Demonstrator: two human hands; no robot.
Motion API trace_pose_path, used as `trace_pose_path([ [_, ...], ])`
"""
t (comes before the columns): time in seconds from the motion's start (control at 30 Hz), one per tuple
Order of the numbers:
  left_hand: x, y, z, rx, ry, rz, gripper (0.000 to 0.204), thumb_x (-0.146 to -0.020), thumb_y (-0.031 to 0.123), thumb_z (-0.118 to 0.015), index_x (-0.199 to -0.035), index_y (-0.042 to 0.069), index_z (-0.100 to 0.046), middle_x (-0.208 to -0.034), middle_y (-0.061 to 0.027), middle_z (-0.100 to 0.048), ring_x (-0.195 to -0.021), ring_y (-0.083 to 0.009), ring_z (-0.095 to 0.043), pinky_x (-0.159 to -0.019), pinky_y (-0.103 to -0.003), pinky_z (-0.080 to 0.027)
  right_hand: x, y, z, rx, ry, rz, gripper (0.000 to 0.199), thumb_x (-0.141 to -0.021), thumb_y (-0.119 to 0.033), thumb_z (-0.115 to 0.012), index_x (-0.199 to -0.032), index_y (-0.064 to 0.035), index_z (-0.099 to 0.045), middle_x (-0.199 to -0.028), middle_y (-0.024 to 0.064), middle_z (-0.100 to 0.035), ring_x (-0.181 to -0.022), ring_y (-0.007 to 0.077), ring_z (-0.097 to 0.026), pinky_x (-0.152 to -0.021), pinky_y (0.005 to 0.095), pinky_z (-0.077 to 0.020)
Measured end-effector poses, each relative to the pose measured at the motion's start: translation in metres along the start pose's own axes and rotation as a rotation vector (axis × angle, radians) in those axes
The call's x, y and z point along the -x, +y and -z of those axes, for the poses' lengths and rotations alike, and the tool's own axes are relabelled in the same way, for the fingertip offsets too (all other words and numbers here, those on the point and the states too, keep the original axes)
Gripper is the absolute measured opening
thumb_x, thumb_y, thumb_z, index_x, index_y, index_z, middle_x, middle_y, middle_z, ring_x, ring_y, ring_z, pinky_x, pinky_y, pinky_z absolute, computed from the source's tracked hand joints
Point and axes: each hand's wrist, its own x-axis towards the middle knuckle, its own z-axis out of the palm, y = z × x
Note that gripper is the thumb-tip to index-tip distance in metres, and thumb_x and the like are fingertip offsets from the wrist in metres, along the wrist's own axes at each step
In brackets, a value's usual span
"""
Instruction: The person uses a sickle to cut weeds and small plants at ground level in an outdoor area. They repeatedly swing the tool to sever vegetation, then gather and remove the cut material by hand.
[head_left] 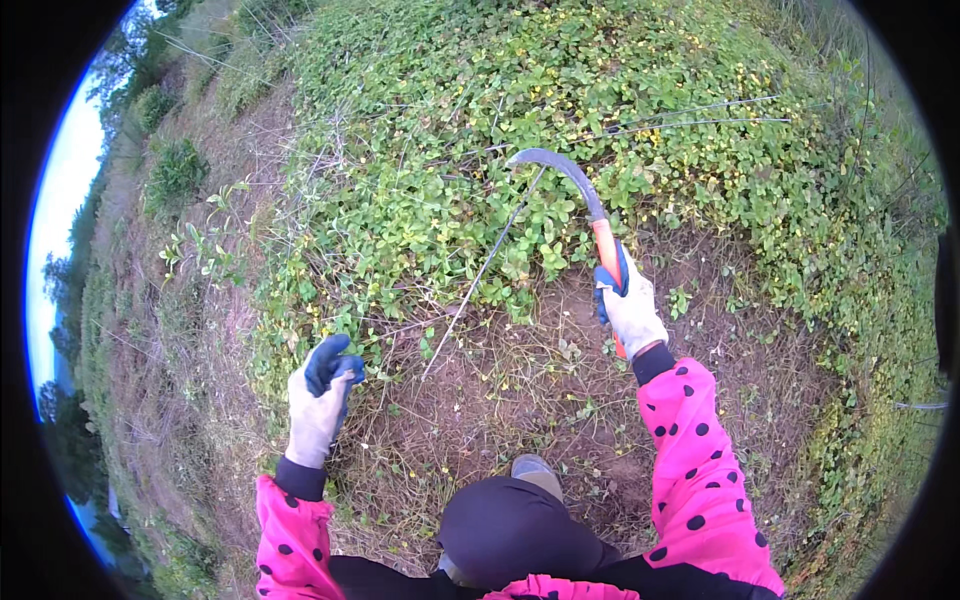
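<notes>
My right hand point(632, 312), in a white work glove with blue fingers, is closed around the orange handle point(604, 243) of a sickle. The dark curved blade point(566, 167) of the sickle arches up and to the left over low green leaves. On the left, my left hand point(322, 391) wears a matching glove. Its fingers are loosely bent and apart from the thumb, with nothing visible in them. Beside it is the edge of the leafy ground cover point(430, 230). A long thin dry stem point(482, 272) slants between my hands, its upper end close to the blade.
Bare brown soil with cut stalks point(520, 400) lies in front of my boot point(538, 473). Several pale dry stems point(700, 122) stick out of the dense leaves farther off. A grassy slope point(170, 320) with a dark green bush point(176, 178) falls to the left.
</notes>
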Motion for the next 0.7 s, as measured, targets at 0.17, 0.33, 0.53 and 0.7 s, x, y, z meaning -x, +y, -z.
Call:
trace_pose_path([
  [0.17, -0.062, -0.034, -0.116, -1.179, 0.01, -0.349, 0.066, -0.074, 0.023, -0.067, -0.128, 0.002, -0.037, -0.117, -0.0191, -0.049, -0.109, -0.0278, -0.048, -0.091, -0.04, -0.039, -0.02, 0.005, -0.028, -0.745, -0.155, -0.428, 0.023, -0.087, -0.009, -0.05, -0.11, -0.0083, -0.044, -0.062, 0.0024, -0.048, -0.042, 0.0119, -0.045, -0.037, 0.0284, -0.0423],
  [0.33, -0.111, -0.08, -0.163, -1.101, -0.227, 0.12, 0.089, -0.068, 0.045, -0.068, -0.131, -0.004, -0.029, -0.101, -0.0192, -0.058, -0.097, -0.031, -0.056, -0.08, -0.039, -0.044, -0.112, 0.028, -0.07, -1.06, 0.105, -0.51, 0.008, -0.089, -0.012, -0.047, -0.084, -0.0079, -0.041, -0.057, 0.0027, -0.046, -0.041, 0.014, -0.044, -0.037, 0.029, -0.0398],
  [0.53, -0.1, -0.103, -0.165, -0.839, -0.179, -0.271, 0.037, -0.073, 0.022, -0.063, -0.107, 0.008, -0.054, -0.077, -0.015, -0.061, -0.074, -0.0336, -0.058, -0.068, -0.043, -0.046, -0.17, 0.019, -0.102, -2.156, -0.471, -0.477, 0.012, -0.089, -0.013, -0.049, -0.083, -0.0039, -0.045, -0.067, 0.0001, -0.045, -0.052, 0.0105, -0.046, -0.048, 0.0223, -0.0428],
  [0.7, -0.092, -0.046, -0.153, -1.239, -0.184, -0.3, 0.069, -0.07, 0.018, -0.066, -0.13, 0.004, -0.034, -0.109, -0.0156, -0.053, -0.101, -0.0311, -0.049, -0.085, -0.041, -0.038, -0.089, 0.072, -0.065, -1.974, -0.514, -0.626, 0.027, -0.091, -0.02, -0.05, -0.111, -0.0039, -0.045, -0.07, -0.001, -0.043, -0.053, 0.0055, -0.039, -0.046, 0.0178, -0.0352],
])
